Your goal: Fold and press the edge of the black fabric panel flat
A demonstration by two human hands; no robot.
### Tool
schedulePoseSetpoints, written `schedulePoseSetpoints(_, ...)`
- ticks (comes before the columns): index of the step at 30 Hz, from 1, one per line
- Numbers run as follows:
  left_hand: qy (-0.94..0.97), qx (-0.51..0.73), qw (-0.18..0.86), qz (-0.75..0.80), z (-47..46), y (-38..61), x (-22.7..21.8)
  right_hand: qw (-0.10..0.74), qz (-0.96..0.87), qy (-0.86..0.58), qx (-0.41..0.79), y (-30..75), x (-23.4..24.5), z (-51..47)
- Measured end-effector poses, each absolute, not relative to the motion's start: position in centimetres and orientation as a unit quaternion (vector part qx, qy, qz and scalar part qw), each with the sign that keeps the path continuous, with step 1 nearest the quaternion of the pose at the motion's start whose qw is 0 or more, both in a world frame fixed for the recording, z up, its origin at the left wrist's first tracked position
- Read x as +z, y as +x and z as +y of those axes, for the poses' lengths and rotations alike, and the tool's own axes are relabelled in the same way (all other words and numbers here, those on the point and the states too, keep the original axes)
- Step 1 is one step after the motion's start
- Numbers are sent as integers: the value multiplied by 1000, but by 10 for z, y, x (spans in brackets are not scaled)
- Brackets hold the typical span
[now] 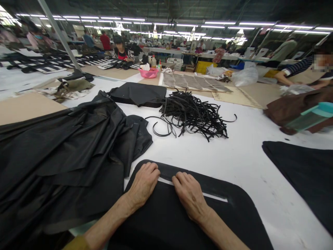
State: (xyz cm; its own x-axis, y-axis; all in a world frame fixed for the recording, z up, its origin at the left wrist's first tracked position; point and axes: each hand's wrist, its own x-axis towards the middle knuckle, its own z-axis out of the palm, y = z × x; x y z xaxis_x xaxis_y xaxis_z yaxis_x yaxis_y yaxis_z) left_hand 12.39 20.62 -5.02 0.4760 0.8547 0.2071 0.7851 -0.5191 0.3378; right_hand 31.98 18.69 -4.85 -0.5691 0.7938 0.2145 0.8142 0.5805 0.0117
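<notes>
- Rests left hand (pixel 144 184) and right hand (pixel 189 194), a little apart, on black panel (pixel 161 222) at six o'clock in view.
- Curls both over narrow white band (pixel 215 197); cannot tell whether pinching it.
- Shows, seen from the hands, crumpled black sheeting (pixel 85 156) at nine o'clock.
- Shows tangled black strips (pixel 192 113) at one o'clock, on white table (pixel 239 152).

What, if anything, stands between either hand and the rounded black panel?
Nothing visible: the left hand and right hand both touch the black panel along its white line. The black strips lie beyond its far edge.
</notes>
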Motion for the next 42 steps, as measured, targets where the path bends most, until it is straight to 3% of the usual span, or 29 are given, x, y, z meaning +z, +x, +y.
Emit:
schedulePoseSetpoints(13,826,144,128,530,209,131,-40,122,-777,-614,66,330,-45,185)
schedulePoseSetpoints(24,791,122,110,589,208,140,-41,12,-751,-655,82,321,-27,193)
schedulePoseSetpoints(31,779,123,79,610,209,140,-39,-1,-735,-669,111,321,-24,197)
schedulePoseSetpoints(42,907,64,18,415,200,144,-50,-2,-718,-678,156,327,-21,208)
